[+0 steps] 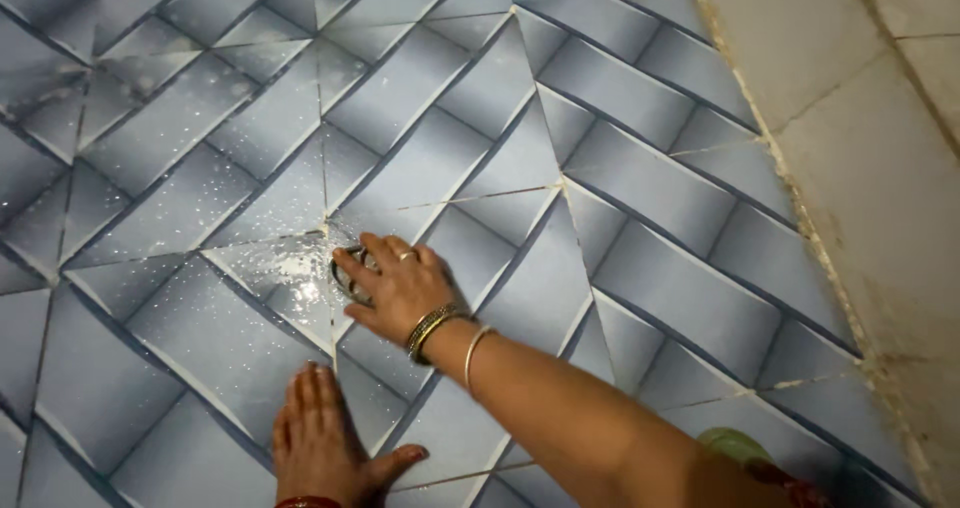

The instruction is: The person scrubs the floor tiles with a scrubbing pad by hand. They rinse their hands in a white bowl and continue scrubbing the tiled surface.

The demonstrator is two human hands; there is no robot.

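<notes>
1. Blue-grey tiles [640,178] with a folded, three-dimensional diamond pattern cover the floor; pale grout lines run between them, and a few lines look cracked.
2. The right hand [400,286] reaches forward and lies over a small round metal ring [345,273] set into the floor where several tile corners meet; it looks like a drain ring. The fingers are curled onto its rim, closed lightly around the ring's near edge.
3. A ring sits on one finger of that hand, and bangles [432,330] of gold and dark colour circle the wrist, with a thin silver bangle just behind them on the forearm.
4. The left hand [322,438] rests flat on the floor nearer the camera, palm down, fingers together and stretched out, thumb spread to the side. It grips nothing. A red bangle [306,502] shows at its wrist at the bottom edge.
5. The two hands are apart, the left one below and slightly left of the right.
6. White specks and a wet, shiny patch [285,263] lie on the tiles around the ring and spread to the upper left.
7. A beige wall [860,118] with rough, stained grout at its foot borders the floor on the right.
8. A bit of green and red cloth [745,453] shows under the right forearm.
</notes>
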